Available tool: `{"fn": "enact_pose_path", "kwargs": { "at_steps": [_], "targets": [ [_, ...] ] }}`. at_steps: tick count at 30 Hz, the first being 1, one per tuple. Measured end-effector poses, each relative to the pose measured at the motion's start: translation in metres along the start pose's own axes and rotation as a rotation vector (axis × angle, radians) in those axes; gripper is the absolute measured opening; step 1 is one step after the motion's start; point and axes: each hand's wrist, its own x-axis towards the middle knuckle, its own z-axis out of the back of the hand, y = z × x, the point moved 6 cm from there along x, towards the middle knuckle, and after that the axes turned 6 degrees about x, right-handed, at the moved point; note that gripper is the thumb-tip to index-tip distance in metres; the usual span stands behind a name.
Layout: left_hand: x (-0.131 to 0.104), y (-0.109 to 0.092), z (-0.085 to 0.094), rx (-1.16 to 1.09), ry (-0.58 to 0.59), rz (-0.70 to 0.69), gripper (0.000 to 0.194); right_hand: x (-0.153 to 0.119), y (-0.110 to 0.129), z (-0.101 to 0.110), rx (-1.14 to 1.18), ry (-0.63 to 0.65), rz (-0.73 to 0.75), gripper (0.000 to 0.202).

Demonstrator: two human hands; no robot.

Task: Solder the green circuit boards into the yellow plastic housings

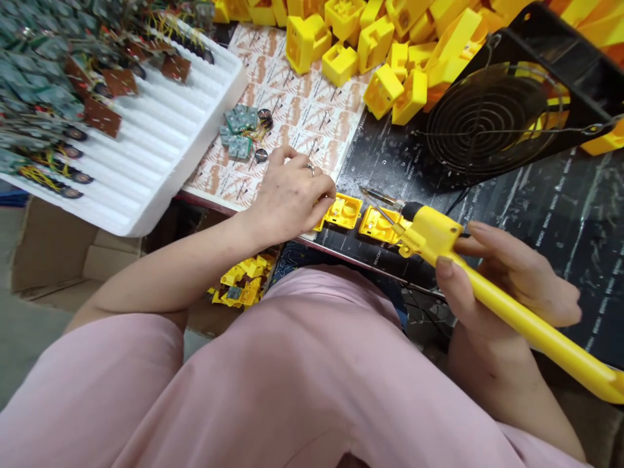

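Note:
My left hand [295,192] is at the table's front edge, its fingers curled and its thumb and forefinger pinched on a small yellow plastic casing [319,225], mostly hidden by them. Right beside it lies an open yellow casing [345,212] with metal contacts inside. A second open casing [377,224] is a little further right. My right hand [507,279] grips a yellow soldering gun [433,234] with a long yellow handle. Its metal tip and thin feed tube point left, above the second casing. Two green circuit boards [238,130] with wires and round black parts lie beyond my left hand.
A white foam tray [195,123] loaded with wired circuit boards stands at left. Many yellow housings [341,62] are heaped at the back. A black fan [492,123] with a wire guard stands at right. Below the edge, a cardboard box [102,253] and more yellow parts [244,279] show.

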Motion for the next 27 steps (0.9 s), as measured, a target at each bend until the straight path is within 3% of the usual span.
{"fn": "enact_pose_path", "kwargs": {
  "at_steps": [5, 11, 15, 20, 27],
  "targets": [
    [0.000, -0.004, 0.000, 0.048, -0.021, -0.033, 0.029, 0.005, 0.013, -0.010, 0.076, -0.006, 0.122, 0.055],
    [-0.001, -0.004, -0.001, 0.090, -0.064, -0.051, 0.030, 0.014, 0.019, -0.019, 0.085, 0.035, 0.243, 0.026],
    [0.000, -0.005, -0.003, 0.104, -0.064, -0.061, 0.034, 0.017, 0.022, -0.022, 0.047, 0.067, 0.276, 0.025],
    [0.001, -0.006, -0.005, 0.079, -0.065, -0.060, 0.034, 0.017, 0.030, -0.023, 0.017, 0.204, 0.355, 0.027],
    [0.001, -0.006, -0.004, 0.064, -0.062, -0.043, 0.032, 0.014, 0.026, -0.005, -0.019, 0.062, 0.265, 0.022]
  ]
}}
